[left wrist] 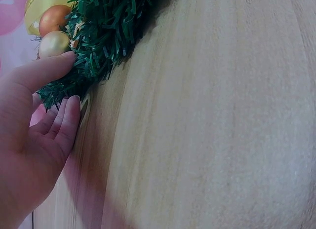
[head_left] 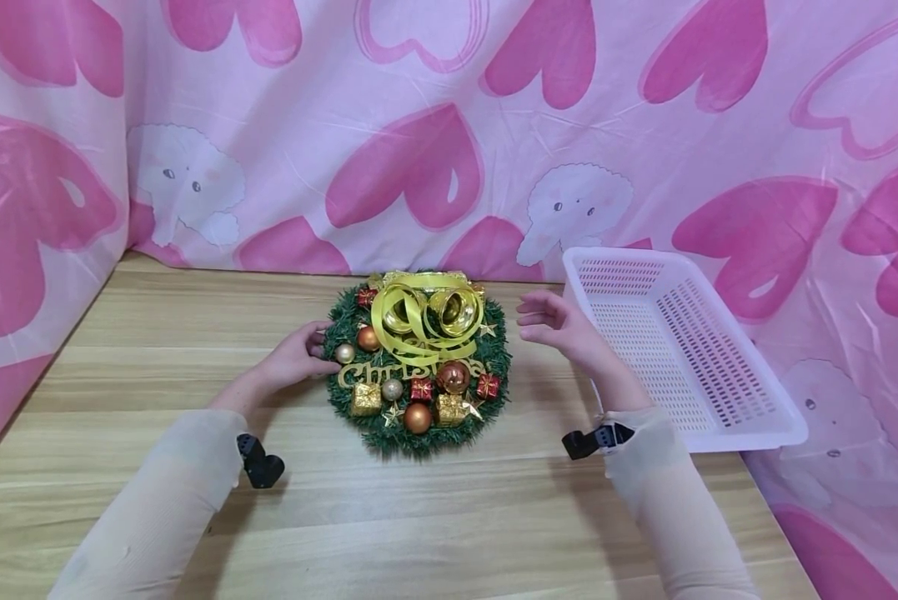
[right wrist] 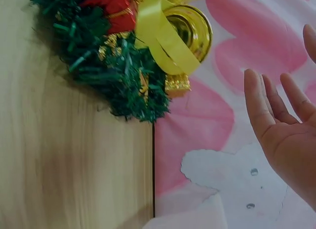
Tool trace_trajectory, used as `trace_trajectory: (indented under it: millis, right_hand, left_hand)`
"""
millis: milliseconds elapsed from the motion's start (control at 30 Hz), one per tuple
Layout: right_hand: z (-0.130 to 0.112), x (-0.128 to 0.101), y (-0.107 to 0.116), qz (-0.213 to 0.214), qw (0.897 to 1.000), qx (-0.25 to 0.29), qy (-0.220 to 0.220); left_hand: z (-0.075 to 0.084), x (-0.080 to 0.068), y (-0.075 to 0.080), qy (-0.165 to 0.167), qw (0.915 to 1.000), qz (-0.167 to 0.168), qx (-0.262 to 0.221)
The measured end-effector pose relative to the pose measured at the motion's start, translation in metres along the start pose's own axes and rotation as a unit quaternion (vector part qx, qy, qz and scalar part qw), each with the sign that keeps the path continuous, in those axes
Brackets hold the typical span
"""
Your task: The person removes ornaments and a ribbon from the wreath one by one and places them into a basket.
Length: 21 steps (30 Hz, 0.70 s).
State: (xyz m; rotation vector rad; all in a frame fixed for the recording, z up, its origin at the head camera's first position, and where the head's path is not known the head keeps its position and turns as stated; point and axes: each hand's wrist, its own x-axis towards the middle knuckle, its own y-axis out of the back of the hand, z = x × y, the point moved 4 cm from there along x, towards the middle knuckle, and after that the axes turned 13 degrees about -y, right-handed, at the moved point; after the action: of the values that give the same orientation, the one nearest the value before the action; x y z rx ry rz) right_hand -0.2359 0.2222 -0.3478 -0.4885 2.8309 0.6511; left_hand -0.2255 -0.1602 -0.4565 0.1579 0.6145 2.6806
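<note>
A green Christmas wreath [head_left: 411, 442] lies on the wooden table, dressed with red and gold gift boxes, orange and gold baubles, stars and a "Christmas" sign. Two gold bells [head_left: 454, 312] and looped yellow ribbon [head_left: 388, 342] sit at its far side. My left hand [head_left: 294, 358] grips the wreath's left edge. In the left wrist view, the thumb [left wrist: 59, 63] lies on the greenery beside a gold bauble [left wrist: 53, 44], with the fingers lower at the rim. Off the wreath's right side, my right hand [head_left: 569, 329] is held in the air, fingers apart and holding nothing.
A white perforated plastic basket [head_left: 786, 425] stands at the right, close behind my right forearm. Pink heart-patterned cloth [head_left: 283, 167] hangs along the table's back and sides. Bare wooden table [head_left: 418, 533] lies in front of the wreath.
</note>
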Motion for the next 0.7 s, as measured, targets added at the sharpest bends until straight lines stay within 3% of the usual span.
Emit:
trace_trajectory:
  millis: [367, 700]
  right_hand:
    - [0.005, 0.006, -0.034, -0.052, 0.999, 0.0, -0.002]
    - [0.007, 0.01, -0.058, -0.099, 0.992, -0.072, -0.007]
  left_hand:
    - [-0.001, 0.0, 0.0, 0.002, 1.0, 0.0, 0.001]
    - [-0.003, 0.0, 0.001, 0.004, 1.0, 0.001, 0.003]
